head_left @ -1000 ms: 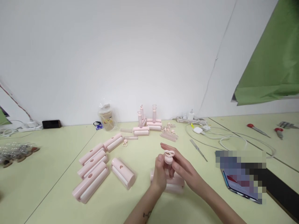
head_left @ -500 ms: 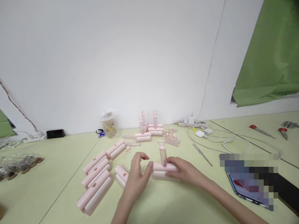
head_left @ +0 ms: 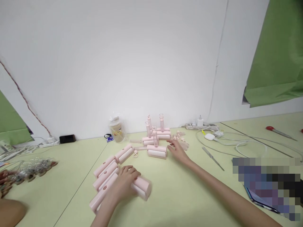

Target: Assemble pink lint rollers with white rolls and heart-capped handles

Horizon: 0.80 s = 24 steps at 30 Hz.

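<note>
My left hand (head_left: 127,178) is wrapped over a pink and white lint roller head (head_left: 143,186) with no handle, lying near the front; the motion blurs it a little. Farther back, a lint roller (head_left: 156,151) rests on the table with its clear pink handle upright, topped by a loop. Just right of it is my right hand (head_left: 177,150), fingers stretched out and holding nothing. Several more roller heads (head_left: 105,172) without handles lie in a slanting row at the left. Behind stand other rollers (head_left: 163,134) with upright handles.
Loose handle parts (head_left: 181,137) and a heart-shaped loop piece (head_left: 135,153) lie about. A bagged cup (head_left: 117,130) stands against the wall. At the right are a thin metal tool (head_left: 213,158), cables, a power strip (head_left: 201,126) and a phone. Part of another person (head_left: 10,211) shows bottom left.
The lint roller with the upright handle has moved back toward the others, and my right hand has let it go. My left hand has taken hold of the handleless roller head. The view has shifted.
</note>
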Each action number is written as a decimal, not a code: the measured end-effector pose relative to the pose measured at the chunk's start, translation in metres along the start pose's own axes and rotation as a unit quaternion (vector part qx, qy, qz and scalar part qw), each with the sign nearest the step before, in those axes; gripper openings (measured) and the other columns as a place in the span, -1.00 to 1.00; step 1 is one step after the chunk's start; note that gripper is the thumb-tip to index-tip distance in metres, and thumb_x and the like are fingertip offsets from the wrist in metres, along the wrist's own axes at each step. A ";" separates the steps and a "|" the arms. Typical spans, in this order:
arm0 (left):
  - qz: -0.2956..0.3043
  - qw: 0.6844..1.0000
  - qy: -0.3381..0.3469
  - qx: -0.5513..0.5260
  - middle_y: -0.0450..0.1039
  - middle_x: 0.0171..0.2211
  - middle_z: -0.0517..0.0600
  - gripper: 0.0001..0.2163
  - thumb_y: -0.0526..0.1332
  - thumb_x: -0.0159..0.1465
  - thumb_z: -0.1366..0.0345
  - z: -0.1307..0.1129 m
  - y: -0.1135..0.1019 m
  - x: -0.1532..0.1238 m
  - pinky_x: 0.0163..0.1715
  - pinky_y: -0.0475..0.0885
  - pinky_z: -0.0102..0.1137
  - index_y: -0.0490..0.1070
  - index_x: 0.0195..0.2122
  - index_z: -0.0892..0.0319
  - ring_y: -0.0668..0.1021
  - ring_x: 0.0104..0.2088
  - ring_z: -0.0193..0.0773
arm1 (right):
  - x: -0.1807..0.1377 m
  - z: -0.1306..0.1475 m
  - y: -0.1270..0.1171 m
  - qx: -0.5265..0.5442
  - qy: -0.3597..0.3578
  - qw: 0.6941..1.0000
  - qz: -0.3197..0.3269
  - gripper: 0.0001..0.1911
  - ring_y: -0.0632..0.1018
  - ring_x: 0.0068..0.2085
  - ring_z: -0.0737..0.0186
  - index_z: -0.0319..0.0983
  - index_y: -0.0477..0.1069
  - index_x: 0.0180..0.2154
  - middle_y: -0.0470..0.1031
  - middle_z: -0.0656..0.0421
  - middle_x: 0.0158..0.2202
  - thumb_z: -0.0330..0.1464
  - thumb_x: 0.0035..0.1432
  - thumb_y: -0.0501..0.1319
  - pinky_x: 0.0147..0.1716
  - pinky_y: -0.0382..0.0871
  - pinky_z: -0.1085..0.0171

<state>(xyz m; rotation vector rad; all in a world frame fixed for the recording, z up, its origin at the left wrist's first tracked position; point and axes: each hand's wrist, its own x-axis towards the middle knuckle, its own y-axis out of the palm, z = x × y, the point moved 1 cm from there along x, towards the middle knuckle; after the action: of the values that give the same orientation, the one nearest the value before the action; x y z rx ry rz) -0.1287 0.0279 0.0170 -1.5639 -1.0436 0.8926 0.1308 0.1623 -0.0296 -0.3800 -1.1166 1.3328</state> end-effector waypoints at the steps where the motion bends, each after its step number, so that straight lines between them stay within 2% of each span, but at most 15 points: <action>1: -0.009 1.000 0.009 -0.012 0.41 -0.16 -0.04 -0.59 0.30 -0.12 0.35 -0.005 0.003 0.002 -0.04 0.18 -0.24 0.39 -0.18 0.06 0.30 0.00 -0.01 | -0.001 -0.008 -0.006 -0.018 0.011 1.000 -0.005 -0.71 0.44 -0.09 0.14 -0.25 0.28 -0.02 0.34 0.08 -0.01 -0.34 0.21 0.11 -0.15 0.36 0.06; 4: -0.024 0.998 0.028 -0.049 0.39 -0.24 -0.06 -0.57 0.38 -0.17 0.14 -0.027 0.018 0.008 -0.23 0.28 -0.33 0.39 -0.24 0.06 0.41 -0.20 -0.11 | -0.004 -0.029 -0.023 -0.078 0.042 0.996 0.002 -0.74 0.44 -0.08 0.14 -0.25 0.31 -0.06 0.35 0.09 -0.02 -0.34 0.20 0.12 -0.13 0.34 0.05; 6: -0.030 0.995 0.052 -0.080 0.37 -0.25 -0.09 -0.53 0.38 -0.17 0.07 -0.047 0.032 0.012 -0.29 0.29 -0.38 0.37 -0.21 0.03 0.43 -0.26 -0.17 | -0.008 -0.039 -0.032 -0.110 0.058 0.992 0.019 -0.74 0.44 -0.09 0.15 -0.25 0.32 -0.07 0.36 0.09 -0.03 -0.33 0.20 0.13 -0.13 0.34 0.05; 9: -0.041 0.988 0.092 -0.116 0.34 -0.20 -0.09 -0.45 0.37 -0.19 0.02 -0.076 0.046 0.017 -0.30 0.30 -0.39 0.32 -0.14 0.02 0.44 -0.24 -0.18 | -0.019 -0.045 -0.039 -0.136 0.069 0.987 0.047 -0.76 0.45 -0.12 0.16 -0.27 0.34 -0.10 0.38 0.10 -0.07 -0.32 0.20 0.13 -0.15 0.35 0.07; 12: -0.063 0.983 0.116 -0.128 0.32 -0.18 -0.05 -0.42 0.35 -0.18 0.11 -0.097 0.047 0.022 -0.32 0.31 -0.36 0.26 -0.10 0.07 0.44 -0.25 -0.15 | -0.037 -0.047 -0.046 -0.134 0.075 0.986 0.071 -0.78 0.47 -0.22 0.22 -0.29 0.34 -0.16 0.42 0.13 -0.17 -0.31 0.19 0.13 -0.23 0.36 0.14; 15: -0.057 0.976 0.136 -0.160 0.37 -0.23 -0.05 -0.58 0.27 -0.09 0.25 -0.102 0.043 0.026 -0.33 0.32 -0.37 0.28 -0.15 0.08 0.45 -0.28 -0.15 | -0.054 -0.048 -0.059 -0.096 0.079 0.988 0.094 -0.82 0.47 -0.39 0.22 -0.30 0.34 -0.26 0.44 0.14 -0.37 -0.32 0.14 0.13 -0.38 0.33 0.19; 17: -0.061 0.967 0.138 -0.205 0.41 -0.24 -0.07 -0.65 0.27 -0.05 0.25 -0.100 0.044 0.029 -0.28 0.32 -0.36 0.32 -0.19 0.06 0.46 -0.26 -0.16 | -0.061 -0.046 -0.071 -0.047 0.079 0.990 0.106 -0.83 0.46 -0.46 0.20 -0.26 0.33 -0.31 0.43 0.16 -0.47 -0.29 0.11 0.10 -0.46 0.31 0.22; 20: -0.095 0.948 0.096 -0.289 0.43 -0.23 -0.08 -0.66 0.30 -0.02 0.21 -0.094 0.053 0.033 -0.20 0.32 -0.34 0.36 -0.20 0.05 0.47 -0.21 -0.15 | -0.066 -0.033 -0.090 0.048 0.065 0.991 0.109 -0.77 0.48 -0.45 0.20 -0.21 0.30 -0.27 0.43 0.21 -0.49 -0.20 0.11 0.06 -0.47 0.33 0.25; 24: -0.114 0.915 0.068 -0.380 0.40 -0.23 -0.05 -0.74 0.28 0.03 0.26 -0.091 0.068 0.033 -0.21 0.34 -0.38 0.36 -0.23 0.09 0.46 -0.21 -0.20 | -0.075 -0.001 -0.106 0.140 0.045 0.986 0.082 -0.66 0.46 -0.42 0.23 -0.21 0.30 -0.23 0.40 0.19 -0.45 -0.10 0.15 -0.01 -0.43 0.36 0.28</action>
<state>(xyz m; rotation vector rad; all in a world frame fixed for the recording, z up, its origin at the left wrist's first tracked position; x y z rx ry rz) -0.0204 0.0207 -0.0309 -2.0335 -1.5379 0.1927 0.2037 0.0676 0.0209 -0.3254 -0.8215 1.5796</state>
